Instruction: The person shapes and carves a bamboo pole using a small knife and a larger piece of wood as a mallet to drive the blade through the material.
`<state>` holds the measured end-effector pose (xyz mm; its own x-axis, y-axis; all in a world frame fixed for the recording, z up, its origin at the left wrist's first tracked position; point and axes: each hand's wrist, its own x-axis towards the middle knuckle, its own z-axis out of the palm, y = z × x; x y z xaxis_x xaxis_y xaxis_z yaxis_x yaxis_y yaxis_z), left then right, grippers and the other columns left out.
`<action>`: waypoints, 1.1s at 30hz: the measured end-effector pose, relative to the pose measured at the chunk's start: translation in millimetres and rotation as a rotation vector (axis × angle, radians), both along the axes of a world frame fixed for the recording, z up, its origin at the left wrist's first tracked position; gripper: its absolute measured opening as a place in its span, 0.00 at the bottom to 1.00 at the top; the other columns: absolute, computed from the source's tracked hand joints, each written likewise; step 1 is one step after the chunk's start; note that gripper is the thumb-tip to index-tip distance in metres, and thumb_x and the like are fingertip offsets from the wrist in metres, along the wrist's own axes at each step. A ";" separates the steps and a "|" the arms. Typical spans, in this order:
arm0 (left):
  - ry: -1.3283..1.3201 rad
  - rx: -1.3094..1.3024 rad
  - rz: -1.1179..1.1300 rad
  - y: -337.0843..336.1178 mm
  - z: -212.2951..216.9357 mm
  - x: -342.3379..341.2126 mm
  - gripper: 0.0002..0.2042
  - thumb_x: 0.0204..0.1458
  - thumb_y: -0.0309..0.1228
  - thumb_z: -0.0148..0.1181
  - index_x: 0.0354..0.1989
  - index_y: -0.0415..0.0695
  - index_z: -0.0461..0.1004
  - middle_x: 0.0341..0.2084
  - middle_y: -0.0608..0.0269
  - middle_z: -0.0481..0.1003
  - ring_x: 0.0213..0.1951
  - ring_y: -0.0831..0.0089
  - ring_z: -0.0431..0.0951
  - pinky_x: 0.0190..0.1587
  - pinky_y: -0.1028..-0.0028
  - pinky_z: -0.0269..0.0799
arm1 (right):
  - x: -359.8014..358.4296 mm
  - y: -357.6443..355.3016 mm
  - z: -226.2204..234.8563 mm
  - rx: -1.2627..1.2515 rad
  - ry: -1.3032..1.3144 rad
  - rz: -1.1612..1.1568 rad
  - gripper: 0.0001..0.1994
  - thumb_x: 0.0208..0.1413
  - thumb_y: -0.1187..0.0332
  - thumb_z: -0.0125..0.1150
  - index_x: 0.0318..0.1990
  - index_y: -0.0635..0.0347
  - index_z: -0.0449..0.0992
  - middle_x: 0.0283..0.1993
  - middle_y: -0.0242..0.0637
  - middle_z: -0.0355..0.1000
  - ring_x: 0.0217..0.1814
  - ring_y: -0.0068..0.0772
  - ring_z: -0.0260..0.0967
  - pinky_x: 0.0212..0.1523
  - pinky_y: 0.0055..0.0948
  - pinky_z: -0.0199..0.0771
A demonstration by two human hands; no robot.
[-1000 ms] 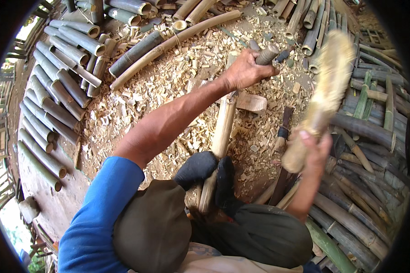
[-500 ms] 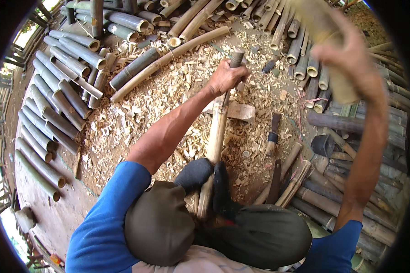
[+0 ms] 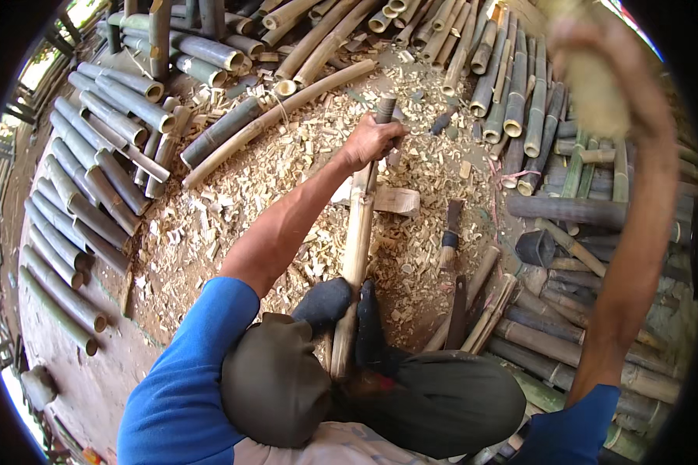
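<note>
My left hand [image 3: 368, 142] is wrapped round the handle of a chisel [image 3: 385, 108], its dark ribbed end sticking out above my fist. The blade points down at a pale peeled bamboo pole [image 3: 356, 252]. Between my two feet in dark socks [image 3: 323, 301] the pole is clamped, and its far part lies over a wooden block [image 3: 398, 202]. Up at the far right, my right hand [image 3: 632, 66] grips a thick, pale wooden mallet [image 3: 599, 97]. Motion blurs this hand and the mallet, well away from the chisel.
Wood chips [image 3: 287, 174] cover the ground. Bamboo lengths [image 3: 93, 201] lie stacked at the left, with more bamboo [image 3: 516, 93] at the far right and right side. A brush [image 3: 450, 244], a long dark blade [image 3: 457, 314] and a dark container [image 3: 535, 248] lie to the right.
My right hand has lifted the mallet higher and farther right. My left hand keeps its hold on the chisel over the bamboo pole. The whole view has shifted slightly.
</note>
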<state>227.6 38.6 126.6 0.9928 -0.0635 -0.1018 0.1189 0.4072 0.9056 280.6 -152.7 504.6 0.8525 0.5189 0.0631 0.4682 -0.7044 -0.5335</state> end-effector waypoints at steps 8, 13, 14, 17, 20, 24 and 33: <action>0.012 0.064 0.022 7.7 -9.0 -1.1 0.11 0.57 0.35 0.63 0.24 0.45 0.74 0.15 0.71 0.70 0.15 0.85 0.64 0.15 0.79 0.56 | -0.6 8.9 -146.2 -0.368 -0.052 0.004 0.45 0.48 0.48 0.74 0.68 0.67 0.62 0.47 0.43 0.75 0.34 0.26 0.75 0.32 0.22 0.80; 0.023 0.031 -0.008 16.9 -11.9 -5.9 0.11 0.59 0.34 0.64 0.25 0.45 0.74 0.15 0.72 0.70 0.14 0.86 0.64 0.14 0.79 0.57 | -3.9 15.6 -41.9 0.025 0.088 0.028 0.44 0.49 0.48 0.73 0.67 0.67 0.63 0.44 0.42 0.76 0.30 0.24 0.75 0.28 0.20 0.80; -0.015 -0.043 -0.021 3.1 -7.3 0.7 0.11 0.59 0.34 0.64 0.25 0.44 0.74 0.15 0.72 0.70 0.13 0.85 0.62 0.14 0.78 0.56 | -4.1 11.0 -4.7 0.064 0.018 0.013 0.44 0.49 0.48 0.73 0.67 0.67 0.63 0.44 0.42 0.76 0.30 0.24 0.75 0.28 0.20 0.80; 0.020 0.008 0.011 -10.9 -2.6 1.2 0.11 0.59 0.34 0.64 0.25 0.44 0.74 0.15 0.72 0.69 0.12 0.85 0.61 0.14 0.79 0.55 | 4.9 -2.2 30.5 0.311 -0.042 -0.032 0.45 0.48 0.47 0.74 0.67 0.68 0.63 0.44 0.43 0.76 0.31 0.25 0.76 0.29 0.21 0.80; 0.045 0.049 -0.027 0.2 -12.1 -2.7 0.11 0.59 0.33 0.65 0.26 0.44 0.74 0.16 0.71 0.70 0.13 0.85 0.63 0.14 0.78 0.57 | 5.2 -0.1 -80.6 0.042 -0.156 -0.139 0.45 0.47 0.47 0.74 0.66 0.68 0.64 0.44 0.43 0.76 0.32 0.25 0.77 0.29 0.22 0.81; -0.492 0.569 0.150 20.1 -16.0 6.6 0.11 0.61 0.33 0.59 0.27 0.44 0.77 0.18 0.69 0.73 0.15 0.81 0.67 0.18 0.75 0.64 | -33.3 29.6 -143.7 -0.328 0.115 0.048 0.45 0.46 0.47 0.75 0.66 0.68 0.64 0.44 0.44 0.76 0.33 0.26 0.77 0.30 0.23 0.82; 0.044 -0.092 -0.056 -13.5 -7.1 3.2 0.08 0.59 0.32 0.64 0.32 0.40 0.77 0.20 0.65 0.76 0.13 0.84 0.66 0.13 0.80 0.59 | -14.4 -12.3 -62.0 -0.175 -0.031 -0.161 0.30 0.54 0.59 0.66 0.58 0.74 0.70 0.53 0.52 0.76 0.47 0.41 0.79 0.45 0.39 0.83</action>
